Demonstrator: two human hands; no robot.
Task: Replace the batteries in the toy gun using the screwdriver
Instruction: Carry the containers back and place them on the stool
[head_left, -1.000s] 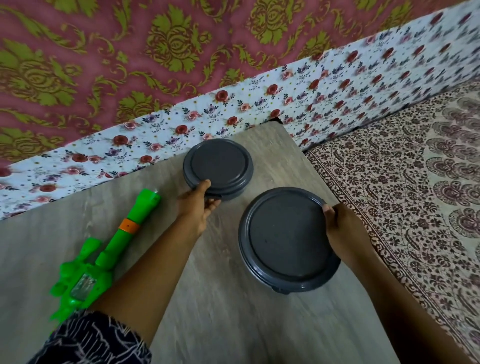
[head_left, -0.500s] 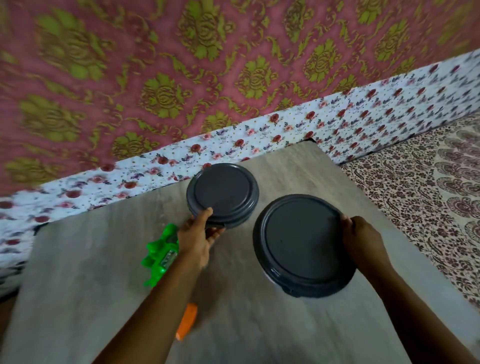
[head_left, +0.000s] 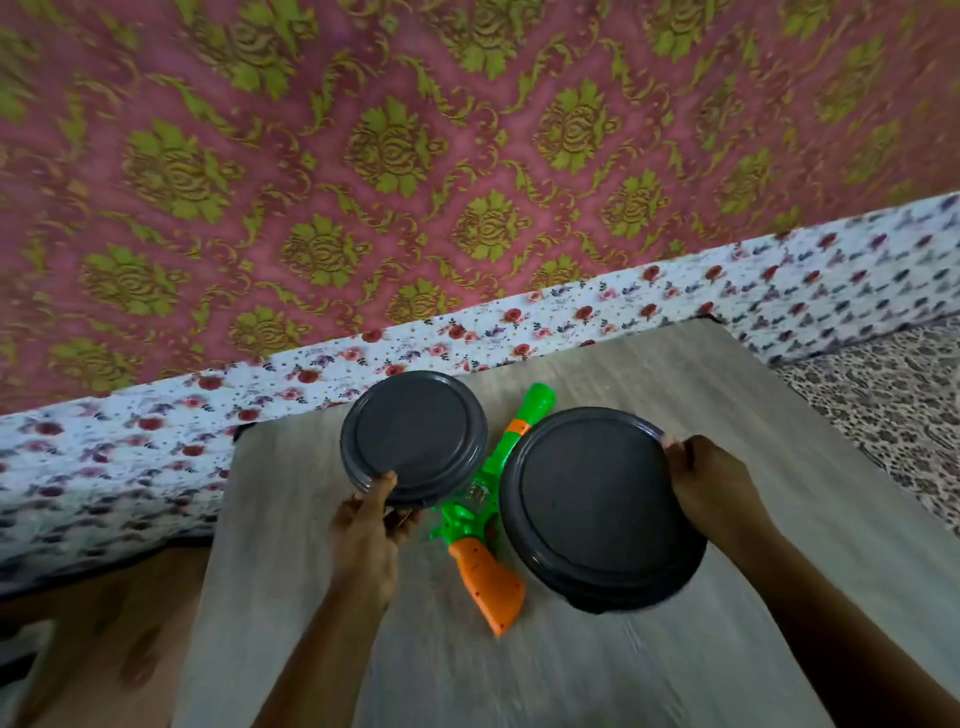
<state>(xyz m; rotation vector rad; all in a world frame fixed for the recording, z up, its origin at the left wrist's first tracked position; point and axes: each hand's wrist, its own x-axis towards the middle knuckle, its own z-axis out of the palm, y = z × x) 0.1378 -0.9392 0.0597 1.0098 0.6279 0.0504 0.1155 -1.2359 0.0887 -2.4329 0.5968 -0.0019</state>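
Note:
A green toy gun (head_left: 491, 512) with an orange grip lies on the grey table (head_left: 779, 493), its barrel pointing away from me, between two round dark grey lidded containers. My left hand (head_left: 371, 535) grips the near edge of the smaller container (head_left: 413, 436). My right hand (head_left: 714, 491) holds the right rim of the larger container (head_left: 597, 506). Both containers partly cover the gun's middle. No screwdriver or batteries show.
A white floral cloth (head_left: 623, 317) runs along the table's far edge below a pink and gold patterned wall. A brown patterned bedspread (head_left: 893, 395) lies to the right of the table. The table's left edge (head_left: 218, 519) drops off beside my left arm.
The view has swung left and up. The toy gun, earlier left of my left arm, now lies between the two containers. Both hands still hold the containers.

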